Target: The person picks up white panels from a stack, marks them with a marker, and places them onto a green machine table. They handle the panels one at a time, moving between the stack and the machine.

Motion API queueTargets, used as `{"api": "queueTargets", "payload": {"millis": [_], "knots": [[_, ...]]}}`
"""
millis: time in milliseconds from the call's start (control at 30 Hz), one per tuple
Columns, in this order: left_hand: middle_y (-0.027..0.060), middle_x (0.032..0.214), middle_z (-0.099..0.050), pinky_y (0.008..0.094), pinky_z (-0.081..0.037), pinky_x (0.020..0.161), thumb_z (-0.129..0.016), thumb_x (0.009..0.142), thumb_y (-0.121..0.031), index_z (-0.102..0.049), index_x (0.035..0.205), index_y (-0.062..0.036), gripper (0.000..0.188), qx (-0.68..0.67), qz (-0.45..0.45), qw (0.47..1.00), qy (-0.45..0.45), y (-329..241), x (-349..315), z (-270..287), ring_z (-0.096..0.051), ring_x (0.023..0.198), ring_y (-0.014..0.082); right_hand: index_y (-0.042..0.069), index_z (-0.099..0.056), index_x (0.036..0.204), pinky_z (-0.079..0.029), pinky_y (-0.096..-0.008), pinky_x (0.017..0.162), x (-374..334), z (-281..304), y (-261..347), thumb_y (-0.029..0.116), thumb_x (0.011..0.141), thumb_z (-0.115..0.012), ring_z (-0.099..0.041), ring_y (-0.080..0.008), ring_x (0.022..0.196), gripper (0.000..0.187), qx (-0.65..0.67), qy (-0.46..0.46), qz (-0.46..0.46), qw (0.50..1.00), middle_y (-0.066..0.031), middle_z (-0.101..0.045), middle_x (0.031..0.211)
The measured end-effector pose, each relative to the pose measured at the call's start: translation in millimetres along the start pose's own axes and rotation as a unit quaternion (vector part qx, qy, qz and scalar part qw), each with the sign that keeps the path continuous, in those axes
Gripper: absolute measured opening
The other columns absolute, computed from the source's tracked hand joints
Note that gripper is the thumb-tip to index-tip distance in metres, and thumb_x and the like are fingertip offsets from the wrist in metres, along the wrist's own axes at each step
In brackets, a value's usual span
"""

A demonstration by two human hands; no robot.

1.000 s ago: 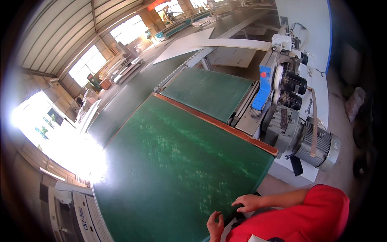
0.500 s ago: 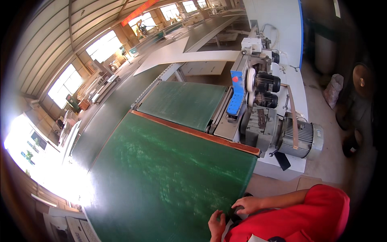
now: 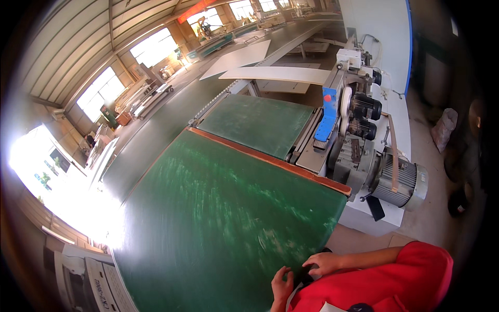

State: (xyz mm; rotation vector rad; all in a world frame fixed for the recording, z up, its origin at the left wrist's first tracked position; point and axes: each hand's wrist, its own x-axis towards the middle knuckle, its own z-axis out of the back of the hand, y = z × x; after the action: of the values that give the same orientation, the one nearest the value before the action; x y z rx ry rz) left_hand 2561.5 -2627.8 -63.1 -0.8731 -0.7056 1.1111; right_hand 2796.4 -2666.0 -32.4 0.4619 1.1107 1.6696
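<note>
My left hand point(image 3: 282, 285) is at the near right corner of a large green-topped table point(image 3: 208, 223). Its fingers are bent but apart, with nothing seen in them. Close beside it, my right hand point(image 3: 323, 263) reaches in from the right, fingers loosely curved down at the table's edge. A small black thing point(image 3: 326, 250) shows just behind the right hand; what it is I cannot make out. Part of the right fingertips is hidden against dark shapes below. A red sleeve point(image 3: 384, 275) covers the upper right arm.
An orange-brown strip point(image 3: 270, 161) borders the table's far edge. Beyond lies a smaller green surface point(image 3: 254, 122) beside a machine with a grey motor point(image 3: 397, 179) and blue bracket point(image 3: 326, 125). A long pale panel point(image 3: 280, 74) reaches the machine. A black phone-like slab point(image 3: 375, 208) lies below the motor.
The view has swung, so the scene sits further right. The long pale panel's left end now shows apart from the other pale panel. My hands stay near the table corner.
</note>
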Motion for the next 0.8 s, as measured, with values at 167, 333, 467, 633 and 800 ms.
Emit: {"api": "queueTargets", "payload": {"millis": [167,333,467,633,800], "knots": [[0.0131,0.1,-0.072,0.0339,-0.052,0.086,-0.068,0.084,-0.014,-0.064,0.111,0.0033,0.032,0.002,0.001,1.0,-0.009,5.5,-5.2,12.0,-0.069,0.095,0.0256,0.007,-0.061,0.125,-0.047,-0.0389,0.097,9.7,-4.6,9.5,0.032,0.086,-0.063,-0.059,-0.0299,0.112,0.046,0.007,0.017,-0.002,1.0,-0.0152,-0.061,0.122],[0.0129,0.1,-0.072,0.0337,-0.052,0.086,-0.068,0.085,-0.014,-0.064,0.111,0.0035,0.032,0.004,0.007,1.0,-0.014,8.6,-7.5,21.0,-0.07,0.095,0.0252,0.006,-0.06,0.124,-0.047,-0.0402,0.095,13.6,-5.0,25.3,0.032,0.087,-0.062,-0.06,-0.0326,0.11,0.046,-0.005,0.013,0.01,1.0,-0.0171,-0.061,0.121],[0.0132,0.1,-0.072,0.0341,-0.052,0.087,-0.068,0.084,-0.015,-0.064,0.112,0.0036,0.034,0.014,0.012,1.0,-0.013,14.9,-5.4,24.1,-0.069,0.097,0.0257,0.006,-0.06,0.124,-0.047,-0.0407,0.096,18.6,-9.6,27.7,0.032,0.086,-0.062,-0.059,-0.0328,0.112,0.046,-0.013,0.019,0.018,1.0,-0.017,-0.061,0.121],[0.0146,0.103,-0.07,0.0355,-0.051,0.088,-0.069,0.083,-0.017,-0.064,0.111,0.0026,0.035,0.021,0.036,0.999,-0.016,29.9,-6.8,27.8,-0.067,0.099,0.0283,0.008,-0.06,0.125,-0.047,-0.0397,0.097,26.5,-16.1,31.8,0.033,0.086,-0.063,-0.059,-0.0315,0.113,0.047,-0.027,0.038,0.013,0.999,-0.0156,-0.061,0.123],[0.016,0.104,-0.068,0.039,-0.049,0.09,-0.068,0.083,-0.021,-0.065,0.109,-0.0002,0.033,0.023,0.049,0.998,-0.019,31.9,-6.1,36.4,-0.064,0.101,0.033,0.006,-0.06,0.125,-0.045,-0.0399,0.099,33.9,-16.1,49.2,0.032,0.087,-0.061,-0.057,-0.0332,0.115,0.046,-0.031,0.063,0.013,0.997,-0.0167,-0.061,0.122]]}}
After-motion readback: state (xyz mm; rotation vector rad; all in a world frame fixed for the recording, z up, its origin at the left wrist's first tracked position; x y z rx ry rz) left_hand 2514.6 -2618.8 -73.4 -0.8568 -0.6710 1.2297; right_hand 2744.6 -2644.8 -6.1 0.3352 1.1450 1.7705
